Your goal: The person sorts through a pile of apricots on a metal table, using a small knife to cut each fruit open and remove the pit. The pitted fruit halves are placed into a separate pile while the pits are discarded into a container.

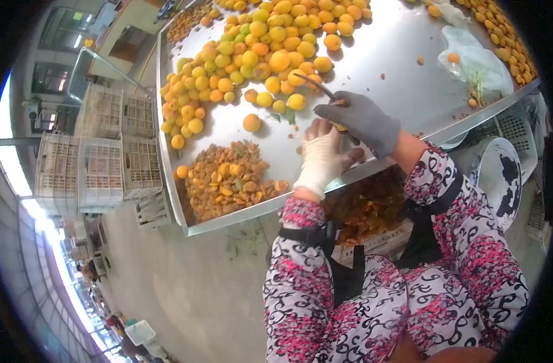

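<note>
My right hand [368, 123], in a grey glove, is closed on a slim, dark, curved knife [317, 85] that sticks out up and to the left. Close beside it, my left hand [322, 156] wears a stained white glove, its fingers curled toward the right hand. A bit of yellow-orange, seemingly an apricot [340, 127], shows between the two hands, mostly hidden by them. Both hands are over the front edge of a metal table [388, 57]. Whole apricots [252, 58] lie heaped beyond them. To the left is a pile of brownish apricot pieces [225, 181].
Stacked plastic crates [83, 172] stand left of the table. Below its front edge, a crate [382, 242] holds dark orange pieces. A white basin [499, 181] is at the right. A clear plastic bag [479, 60] and more small brown-orange pieces [500, 33] lie at the table's right side.
</note>
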A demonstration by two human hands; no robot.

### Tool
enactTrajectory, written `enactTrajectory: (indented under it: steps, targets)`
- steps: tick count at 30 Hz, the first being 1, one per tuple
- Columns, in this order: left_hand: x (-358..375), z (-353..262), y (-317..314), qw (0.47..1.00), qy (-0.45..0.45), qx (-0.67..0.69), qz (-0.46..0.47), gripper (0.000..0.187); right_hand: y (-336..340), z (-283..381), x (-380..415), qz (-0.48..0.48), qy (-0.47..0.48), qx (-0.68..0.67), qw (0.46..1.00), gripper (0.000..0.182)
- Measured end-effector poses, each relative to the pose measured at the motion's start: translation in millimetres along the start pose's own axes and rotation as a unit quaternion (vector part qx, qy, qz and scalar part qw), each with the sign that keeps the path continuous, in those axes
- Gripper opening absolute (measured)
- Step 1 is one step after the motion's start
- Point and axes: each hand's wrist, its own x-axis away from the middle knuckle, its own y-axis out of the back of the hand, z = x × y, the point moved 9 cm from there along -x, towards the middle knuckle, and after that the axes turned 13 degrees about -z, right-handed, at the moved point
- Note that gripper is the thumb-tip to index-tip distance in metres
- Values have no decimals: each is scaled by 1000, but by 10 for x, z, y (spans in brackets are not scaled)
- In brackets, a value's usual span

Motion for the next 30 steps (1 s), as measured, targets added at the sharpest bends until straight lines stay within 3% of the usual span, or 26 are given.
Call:
enactTrajectory:
  steps: [2,3,6,8,9,10,12,13,16,18,19,20,21,23,25,26,27,29,30]
  targets:
    - [-9,-174,-183,991,20,-49,120,47,112,-134,-2,-7,-70,48,996,40]
    - [98,99,81,986,27,-89,135,47,-262,-120,-19,6,-69,6,998,40]
    - [93,26,-84,988,23,-50,143,41,-104,-64,-60,-18,-19,2,1000,38]
    - [89,66,-47,992,28,76,93,34,-39,-34,-52,-24,-57,-43,997,36]
    - [99,147,55,982,90,164,29,31,32,-66,-80,-37,-61,-37,997,36]
    - [110,226,61,974,150,157,57,31,93,-89,-116,-44,-55,-83,994,36]
    - [146,318,168,916,260,302,47,28,252,-48,-157,-55,-41,-133,989,37]
    - [137,307,253,908,263,324,33,29,338,-43,-160,-66,-44,-135,988,37]
    - [91,328,-25,902,239,357,45,30,569,-40,-147,-114,-36,-139,983,35]
    - [-67,7,-259,949,93,285,95,31,696,-33,-171,-118,-27,-163,979,34]
    - [-145,-85,-473,944,75,302,110,32,733,-24,-188,-116,-18,-186,976,33]
    - [-279,-335,-473,967,-28,243,69,34,782,-21,-234,-134,-6,-203,970,31]
    - [-353,-414,-641,970,6,226,94,37,801,-43,-264,-135,-4,-204,970,31]
    - [-483,-654,-751,980,-7,165,112,41,919,-114,-323,-176,1,-193,965,28]
    - [-523,-827,-811,988,-55,23,144,41,963,-39,-258,-174,16,-218,960,26]
    - [-519,-850,-806,990,-72,-42,110,36,977,-25,-209,-177,-1,-215,961,26]
    - [-468,-745,-837,990,-74,-45,110,36,994,-12,-178,-180,-19,-213,960,26]
    - [-339,-638,-907,978,-162,52,122,29,969,-62,-291,-174,-2,-214,961,29]
    - [-242,-492,-832,978,-146,41,144,24,911,-39,-245,-158,-19,-209,965,31]
